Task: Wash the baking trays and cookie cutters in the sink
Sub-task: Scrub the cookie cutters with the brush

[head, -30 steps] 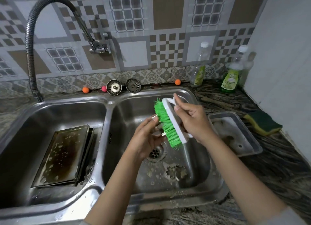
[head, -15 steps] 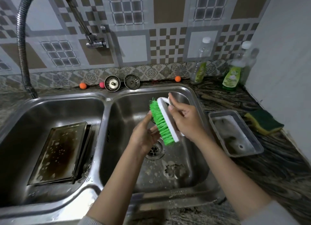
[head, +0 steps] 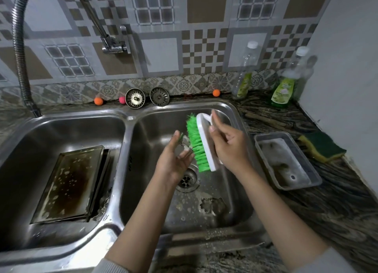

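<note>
head view: over the right basin [head: 235, 117], left hand [head: 173, 162] grips a cutter [head: 184, 148], right hand [head: 229, 146] a brush [head: 201, 144].

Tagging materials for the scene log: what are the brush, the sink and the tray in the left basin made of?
Brush: white moulded plastic back, green synthetic-looking bristles. Sink: stainless steel by its look, brushed and reflective. Tray: probably metal, flat with a folded rim, its surface darkened and spotted with suds; the exact alloy or any coating is unclear.

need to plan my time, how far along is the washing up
Nothing looks finished. In hand: the left hand holds a small cutter against the brush gripped by the right hand. Left: a flower cutter lies in the right basin, and soapy, stained trays sit in the left basin.
</note>
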A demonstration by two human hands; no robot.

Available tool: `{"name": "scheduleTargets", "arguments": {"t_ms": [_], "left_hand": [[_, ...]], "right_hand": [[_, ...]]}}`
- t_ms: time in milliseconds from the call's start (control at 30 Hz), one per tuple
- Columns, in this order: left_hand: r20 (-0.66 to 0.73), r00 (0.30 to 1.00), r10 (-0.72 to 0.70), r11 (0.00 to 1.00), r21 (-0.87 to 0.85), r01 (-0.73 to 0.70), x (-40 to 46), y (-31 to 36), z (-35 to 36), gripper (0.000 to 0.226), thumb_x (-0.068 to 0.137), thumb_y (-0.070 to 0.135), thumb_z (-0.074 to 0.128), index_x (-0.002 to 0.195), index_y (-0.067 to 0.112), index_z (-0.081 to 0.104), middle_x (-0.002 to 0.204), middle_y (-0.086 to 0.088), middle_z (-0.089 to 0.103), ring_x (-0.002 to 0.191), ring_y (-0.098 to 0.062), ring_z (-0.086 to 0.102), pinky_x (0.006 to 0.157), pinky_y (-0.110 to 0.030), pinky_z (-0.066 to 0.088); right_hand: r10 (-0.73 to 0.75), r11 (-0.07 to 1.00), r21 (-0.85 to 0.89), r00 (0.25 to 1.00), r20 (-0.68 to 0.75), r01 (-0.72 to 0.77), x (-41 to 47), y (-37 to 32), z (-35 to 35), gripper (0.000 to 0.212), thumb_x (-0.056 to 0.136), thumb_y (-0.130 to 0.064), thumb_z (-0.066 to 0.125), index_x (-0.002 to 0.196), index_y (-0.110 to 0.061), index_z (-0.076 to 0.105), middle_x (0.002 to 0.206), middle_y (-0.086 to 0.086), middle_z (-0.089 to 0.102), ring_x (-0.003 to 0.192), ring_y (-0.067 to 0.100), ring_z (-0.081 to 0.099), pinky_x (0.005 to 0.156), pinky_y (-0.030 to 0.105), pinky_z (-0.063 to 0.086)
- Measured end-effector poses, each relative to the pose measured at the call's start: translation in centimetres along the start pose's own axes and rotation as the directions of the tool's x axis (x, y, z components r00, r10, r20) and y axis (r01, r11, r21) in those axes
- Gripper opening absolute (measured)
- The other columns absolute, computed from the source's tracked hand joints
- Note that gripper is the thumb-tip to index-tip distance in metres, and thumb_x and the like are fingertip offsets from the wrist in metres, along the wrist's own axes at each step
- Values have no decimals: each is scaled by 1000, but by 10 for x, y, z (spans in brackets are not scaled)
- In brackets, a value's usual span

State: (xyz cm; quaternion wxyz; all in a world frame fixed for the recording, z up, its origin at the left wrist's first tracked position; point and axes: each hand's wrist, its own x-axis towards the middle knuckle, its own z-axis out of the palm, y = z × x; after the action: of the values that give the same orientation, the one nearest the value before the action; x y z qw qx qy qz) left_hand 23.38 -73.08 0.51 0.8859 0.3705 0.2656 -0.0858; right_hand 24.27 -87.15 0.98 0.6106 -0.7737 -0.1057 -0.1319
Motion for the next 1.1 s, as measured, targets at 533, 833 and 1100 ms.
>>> {"name": "scheduleTargets", "arguments": {"t_ms": [533,833,1100], "left_hand": [[114,950,290,917,252,-310,-2,-9,-6,44,78,26,75,117,14,61,97,-13,67,76,-26,51,75,-38,48],[136,962,235,971,13,-239,-1,1,-13,39,73,32,69,103,10,59,81,-6,62,70,-18,64,79,-37,56],[386,798,462,471,656,-590,-3,6,-19,53,72,6,80,117,23,59,109,6,63,87,-2,65,74,-21,55]], "right_hand": [[172,969,187,984,-50,-160,-6,11,1,37,95,-18,56,125,-39,49,104,-32,60,94,3,59,79,40,55],[122,991,51,992,41,-124,-31,28,-15,41,93,-11,56,130,-28,47,130,-1,56,118,10,55,98,23,45],[293,921,294,953,-82,-257,-27,30,-32,34,87,-37,64,115,-56,58,115,-8,65,110,8,53,101,43,42]]}}
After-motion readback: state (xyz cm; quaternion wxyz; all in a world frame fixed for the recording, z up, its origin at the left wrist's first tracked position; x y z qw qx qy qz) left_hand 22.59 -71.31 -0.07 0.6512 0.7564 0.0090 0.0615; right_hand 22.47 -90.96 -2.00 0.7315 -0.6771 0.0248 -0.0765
